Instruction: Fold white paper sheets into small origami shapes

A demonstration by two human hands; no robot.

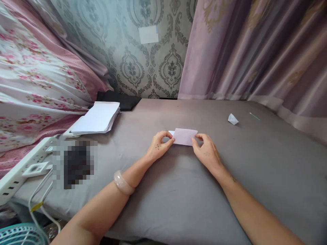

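Observation:
A small folded sheet of paper (185, 136), pale pinkish white, is held between my two hands just above the grey cloth surface (163, 190). My left hand (161, 144) pinches its left edge between thumb and fingers; a whiter corner of paper sticks out behind that edge. On the other side, my right hand (206, 149) grips the right edge with thumb and fingertips. A folded white paper piece (233, 119) with a pointed shape lies apart, farther back to the right.
A stack of white paper (98, 117) sits at the back left, by a black flat item (125, 100). White power strips (25, 170) with cables line the left edge, near a blurred-out dark object (78, 165). A thin stick (254, 116) lies at right. Curtains (230, 51) hang behind.

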